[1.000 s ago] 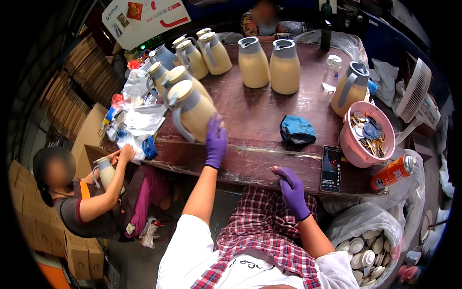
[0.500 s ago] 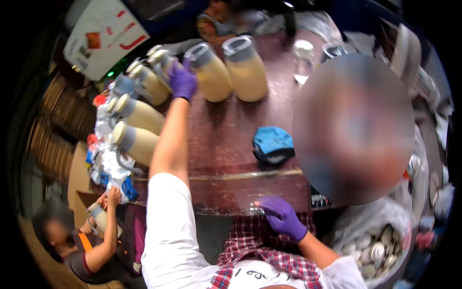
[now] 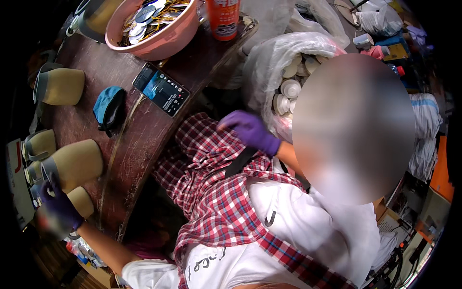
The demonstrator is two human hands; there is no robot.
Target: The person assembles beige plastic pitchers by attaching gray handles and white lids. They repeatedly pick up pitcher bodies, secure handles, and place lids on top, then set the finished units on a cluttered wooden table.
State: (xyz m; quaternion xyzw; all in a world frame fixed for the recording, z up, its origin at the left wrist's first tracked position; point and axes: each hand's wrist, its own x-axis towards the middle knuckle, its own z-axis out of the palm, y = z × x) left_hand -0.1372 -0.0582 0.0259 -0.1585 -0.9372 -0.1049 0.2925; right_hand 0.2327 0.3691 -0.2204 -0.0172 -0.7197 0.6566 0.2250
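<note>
My left hand (image 3: 60,207), in a purple glove, grips the grey rim of a beige pitcher (image 3: 79,161) at the left of the table. Another beige pitcher (image 3: 81,202) sits beside it, and a smaller-looking one (image 3: 42,144) stands behind. Part of the left hand's surroundings is blurred out. Over my lap, at the table's edge, hovers my right hand (image 3: 255,132), also purple-gloved. Its fingers are stretched out and slightly smeared, with nothing seen in them. Closest to it is a clear plastic bag (image 3: 260,62) of round white lids (image 3: 290,88).
On the dark red table (image 3: 127,166) lie a blue and black cloth pouch (image 3: 108,108) and a phone (image 3: 161,89) with a lit screen. Farther back stand a pink basin (image 3: 166,45) of round lid pieces, a red canister (image 3: 224,21) and another beige pitcher (image 3: 67,86).
The view has swung to the right, bringing the basin, phone and lid bag into sight. My left hand has gone from the far pitchers to the rim of one; my right hand is nearer the bag.
</note>
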